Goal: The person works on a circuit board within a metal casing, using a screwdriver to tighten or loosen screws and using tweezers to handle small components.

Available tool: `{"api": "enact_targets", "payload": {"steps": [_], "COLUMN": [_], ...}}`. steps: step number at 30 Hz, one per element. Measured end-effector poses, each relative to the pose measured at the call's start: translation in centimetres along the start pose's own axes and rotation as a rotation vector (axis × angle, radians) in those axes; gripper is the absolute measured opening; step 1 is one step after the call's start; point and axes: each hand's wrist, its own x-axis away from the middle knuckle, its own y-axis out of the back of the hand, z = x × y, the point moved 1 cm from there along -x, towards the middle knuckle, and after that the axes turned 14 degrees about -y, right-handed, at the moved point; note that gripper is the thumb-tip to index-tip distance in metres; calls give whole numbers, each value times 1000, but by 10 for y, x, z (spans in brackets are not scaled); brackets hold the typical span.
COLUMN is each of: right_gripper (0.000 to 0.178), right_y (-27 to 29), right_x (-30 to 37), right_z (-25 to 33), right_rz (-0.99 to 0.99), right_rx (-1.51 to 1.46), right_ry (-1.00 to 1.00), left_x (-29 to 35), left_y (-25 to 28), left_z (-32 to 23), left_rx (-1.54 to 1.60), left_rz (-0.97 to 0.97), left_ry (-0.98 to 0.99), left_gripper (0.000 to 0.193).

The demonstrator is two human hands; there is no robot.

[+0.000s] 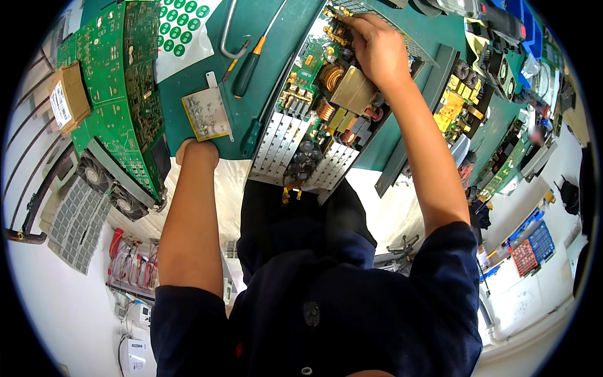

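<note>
An open metal-cased power supply unit (289,135) lies before me, with copper coils (331,78), a large tan transformer (353,90) and perforated metal plates showing inside. My right hand (380,53) reaches over its far end, fingers pinched together at the gold-coloured parts there; whatever they grip is too small to make out. At the table's near edge rests my left hand (198,152), its fingers hidden. Just beyond it lies a shallow rectangular metal tray (207,113) with yellowish edges and small loose pieces on it.
Left of the unit lie a green-handled screwdriver (247,74) and a sheet of round green stickers (182,28). Large green circuit boards (103,81) with fans (94,173) and a brown cardboard box (70,97) stand farther left. More open electronics (453,107) crowd the right.
</note>
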Motion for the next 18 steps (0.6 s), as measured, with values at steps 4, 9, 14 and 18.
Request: {"api": "enact_targets", "payload": {"steps": [4,9,14,18], "right_gripper": [25,25,27,10], "right_y": [-2,-4,-4,12], "right_x": [-2,-5,-5,-8], "right_z": [-3,-9,-6,13], "right_rz": [-44,-75,-22,48], "right_rx": [-51,-47,-13,80], "right_ry": [53,162,91,17], "left_x": [3,3,-1,-12], "left_y": [6,7,1,-2], "left_z": [1,2,1,4], "left_rx": [35,72,32,5], "left_rz": [7,22,10,43], "left_ry": [-6,-18,-19,-51], "left_gripper": [22,22,22,22]}}
